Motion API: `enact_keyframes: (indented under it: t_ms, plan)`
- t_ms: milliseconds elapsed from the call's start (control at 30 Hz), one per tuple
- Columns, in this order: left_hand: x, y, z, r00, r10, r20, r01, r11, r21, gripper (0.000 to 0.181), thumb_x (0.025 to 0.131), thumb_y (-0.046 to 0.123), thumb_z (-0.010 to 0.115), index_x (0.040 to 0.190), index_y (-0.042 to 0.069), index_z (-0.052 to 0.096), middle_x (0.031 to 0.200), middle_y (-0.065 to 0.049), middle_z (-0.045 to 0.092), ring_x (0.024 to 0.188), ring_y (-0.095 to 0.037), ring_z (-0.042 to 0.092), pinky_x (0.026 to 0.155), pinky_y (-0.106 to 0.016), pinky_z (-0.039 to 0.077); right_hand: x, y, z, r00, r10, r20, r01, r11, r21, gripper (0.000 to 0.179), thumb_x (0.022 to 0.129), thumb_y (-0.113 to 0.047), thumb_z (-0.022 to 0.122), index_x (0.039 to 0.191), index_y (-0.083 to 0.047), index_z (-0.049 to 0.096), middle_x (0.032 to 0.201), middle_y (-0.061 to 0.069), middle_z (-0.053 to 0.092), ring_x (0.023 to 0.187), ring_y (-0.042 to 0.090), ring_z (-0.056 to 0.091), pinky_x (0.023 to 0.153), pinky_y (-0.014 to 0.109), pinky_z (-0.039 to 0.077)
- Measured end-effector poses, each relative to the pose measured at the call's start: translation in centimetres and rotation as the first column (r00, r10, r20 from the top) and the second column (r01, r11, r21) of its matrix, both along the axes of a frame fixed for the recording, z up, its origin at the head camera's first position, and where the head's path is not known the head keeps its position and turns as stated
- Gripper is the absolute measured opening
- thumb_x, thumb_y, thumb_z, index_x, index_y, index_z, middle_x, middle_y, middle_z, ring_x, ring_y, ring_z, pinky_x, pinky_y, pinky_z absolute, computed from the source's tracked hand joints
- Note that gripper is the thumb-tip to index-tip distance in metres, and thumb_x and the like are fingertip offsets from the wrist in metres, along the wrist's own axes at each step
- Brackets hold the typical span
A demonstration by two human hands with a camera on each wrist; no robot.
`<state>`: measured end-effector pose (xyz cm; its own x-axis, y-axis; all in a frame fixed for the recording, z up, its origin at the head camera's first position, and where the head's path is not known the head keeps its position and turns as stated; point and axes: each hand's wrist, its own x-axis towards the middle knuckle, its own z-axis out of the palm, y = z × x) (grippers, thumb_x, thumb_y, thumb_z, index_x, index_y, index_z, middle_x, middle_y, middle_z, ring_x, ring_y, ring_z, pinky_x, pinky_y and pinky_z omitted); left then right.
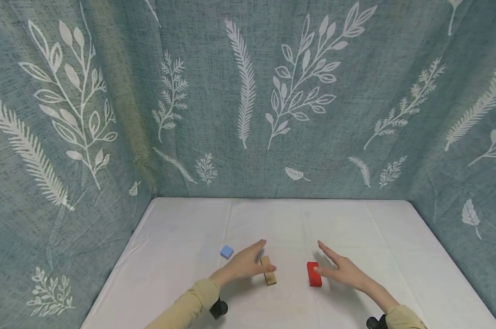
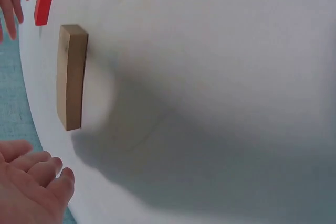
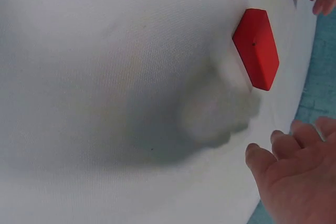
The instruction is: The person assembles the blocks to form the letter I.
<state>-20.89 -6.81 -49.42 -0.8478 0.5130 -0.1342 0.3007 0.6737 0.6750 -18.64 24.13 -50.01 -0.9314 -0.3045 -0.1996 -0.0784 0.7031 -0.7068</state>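
My left hand (image 1: 243,263) is held over the white table with its fingers extended, and its thumb overlaps a plain wooden block (image 1: 270,278) in the head view. The left wrist view shows that block (image 2: 72,77) lying lengthwise, apart from the fingers. Loosely spread, my right hand (image 1: 346,273) is above and right of a red block (image 1: 315,280); the thumb tip crosses its edge in the head view. From the right wrist, the red block (image 3: 257,51) appears beyond the fingertips, untouched. Both hands hold nothing. Just left of my left hand lies a small blue block (image 1: 226,252).
A white cloth covers the table (image 1: 354,224). Behind it and along both sides hangs a blue-green curtain (image 1: 215,114) with white leaf prints. Black devices (image 1: 219,309) sit at both wrists, by the sleeves.
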Motion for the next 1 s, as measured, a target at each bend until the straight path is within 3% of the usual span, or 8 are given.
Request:
enact_keyframes:
  t_ms: [400, 700, 1000]
  plan:
    - [0.5, -0.1, -1.2, 0.999, 0.043, -0.016, -0.042, 0.999, 0.034, 0.083, 0.080, 0.043, 0.072, 0.139, -0.006, 0.040, 0.142, -0.023, 0.044, 0.133, -0.039, 0.041, 0.111, -0.051, 0.034, 0.3, -0.4, -0.6, 0.999, 0.032, -0.012, -0.032, 0.999, 0.006, 0.076, 0.082, -0.036, 0.071, 0.144, -0.006, 0.039, 0.144, 0.023, 0.044, 0.132, 0.045, 0.039, 0.102, 0.061, 0.040]
    - [0.6, 0.0, -2.2, 0.996, 0.051, -0.080, -0.051, 0.999, -0.003, 0.082, 0.072, 0.041, 0.079, 0.131, -0.008, 0.049, 0.132, -0.022, 0.054, 0.124, -0.037, 0.051, 0.106, -0.048, 0.041, 0.1, -0.5, -1.3, 0.998, 0.064, 0.004, -0.064, 0.998, 0.009, 0.078, 0.079, -0.031, 0.075, 0.142, -0.001, 0.041, 0.143, 0.021, 0.045, 0.133, 0.043, 0.038, 0.105, 0.059, 0.037]
    - [1.0, 0.3, -2.2, 0.986, 0.036, -0.160, -0.049, 0.996, -0.078, 0.086, 0.066, 0.045, 0.083, 0.128, -0.006, 0.052, 0.124, -0.017, 0.059, 0.114, -0.033, 0.058, 0.099, -0.044, 0.047, -0.1, -0.2, -1.9, 0.995, 0.099, -0.025, -0.099, 0.995, 0.013, 0.077, 0.075, -0.026, 0.079, 0.139, 0.002, 0.045, 0.142, 0.021, 0.047, 0.133, 0.042, 0.040, 0.106, 0.058, 0.036]
